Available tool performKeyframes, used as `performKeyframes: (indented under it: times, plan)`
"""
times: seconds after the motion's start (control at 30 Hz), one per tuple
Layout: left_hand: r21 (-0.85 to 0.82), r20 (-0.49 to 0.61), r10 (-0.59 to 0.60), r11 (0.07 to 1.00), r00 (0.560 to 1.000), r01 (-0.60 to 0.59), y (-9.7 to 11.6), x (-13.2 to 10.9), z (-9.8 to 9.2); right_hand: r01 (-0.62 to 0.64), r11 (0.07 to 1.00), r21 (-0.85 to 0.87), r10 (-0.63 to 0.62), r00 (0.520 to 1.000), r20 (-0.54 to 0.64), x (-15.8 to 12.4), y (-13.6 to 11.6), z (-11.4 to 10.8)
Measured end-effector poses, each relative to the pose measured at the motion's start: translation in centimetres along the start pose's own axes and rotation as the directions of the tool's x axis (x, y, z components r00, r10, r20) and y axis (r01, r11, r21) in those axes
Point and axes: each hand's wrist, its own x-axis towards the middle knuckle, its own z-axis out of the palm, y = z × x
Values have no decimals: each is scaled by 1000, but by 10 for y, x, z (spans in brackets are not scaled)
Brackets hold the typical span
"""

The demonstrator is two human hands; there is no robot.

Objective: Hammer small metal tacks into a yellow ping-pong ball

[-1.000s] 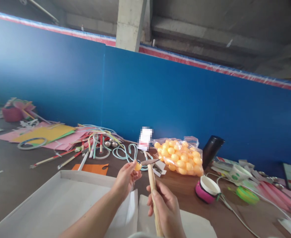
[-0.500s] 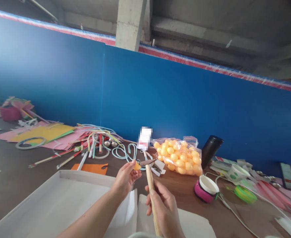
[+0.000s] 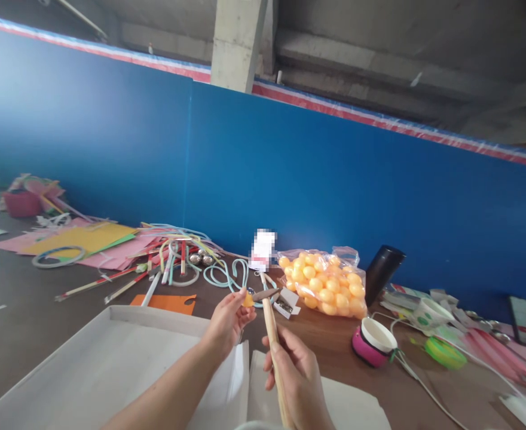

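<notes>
My right hand (image 3: 296,364) is wrapped round the pale wooden handle of a hammer (image 3: 272,340), which stands upright. Its dark metal head tapers to a point on the right. Between the fingertips of my left hand (image 3: 227,322) is a small yellow piece (image 3: 247,300), held against or very close to the left end of the hammer head; I cannot tell if they touch. What the yellow piece is cannot be made out. Just beyond the hammer lies a small open white box (image 3: 285,303) with small metal bits inside.
A large white tray (image 3: 124,358) fills the lower left. Behind my hands are a bag of orange balls (image 3: 323,283), a black cylinder (image 3: 384,272) and coloured tubes (image 3: 173,257). A pink-and-white cup (image 3: 374,343) and a white cable (image 3: 418,382) lie to the right. A blue partition (image 3: 290,161) stands behind.
The view has shifted very slightly. Both hands keep the same hold and position, with no other visible movement.
</notes>
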Motion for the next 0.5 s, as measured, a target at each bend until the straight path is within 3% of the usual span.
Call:
performKeyframes:
  times: [0.5]
  plan:
    - [12, -4, 8, 1000, 1000, -8, -1, 1, 0, 4, 999, -46, -2, 999, 41, -1, -1, -1]
